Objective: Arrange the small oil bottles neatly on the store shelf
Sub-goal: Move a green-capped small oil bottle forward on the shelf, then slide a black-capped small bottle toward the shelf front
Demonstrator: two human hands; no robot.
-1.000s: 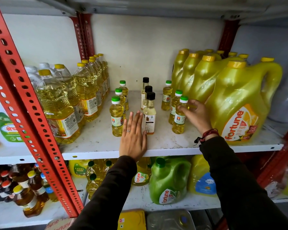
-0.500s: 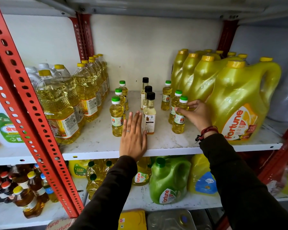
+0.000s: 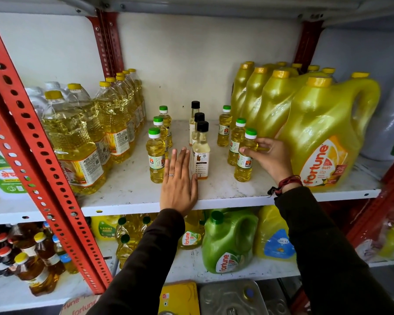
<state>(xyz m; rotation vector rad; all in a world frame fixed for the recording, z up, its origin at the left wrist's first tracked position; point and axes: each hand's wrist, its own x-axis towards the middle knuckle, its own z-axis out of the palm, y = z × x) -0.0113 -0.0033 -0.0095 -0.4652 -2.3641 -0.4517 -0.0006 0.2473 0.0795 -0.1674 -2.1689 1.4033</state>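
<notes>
Small oil bottles stand in three rows on the white shelf (image 3: 127, 192). The left row has three green-capped bottles, the nearest one (image 3: 156, 155) at the front. The middle row holds three black-capped bottles, the front one (image 3: 201, 151). The right row has three green-capped bottles. My right hand (image 3: 267, 156) grips the front right bottle (image 3: 245, 162) around its shoulder, upright on the shelf. My left hand (image 3: 179, 178) lies flat on the shelf, fingers together, between the left and middle rows, its edge touching the front black-capped bottle.
Large clear oil bottles (image 3: 71, 137) line the left side behind a red slotted upright (image 3: 30, 135). Big yellow oil jugs (image 3: 323, 137) crowd the right. The shelf below holds a green jug (image 3: 228, 242) and other bottles.
My right hand has shifted slightly around the front right bottle; the bottle and my left hand stay where they were.
</notes>
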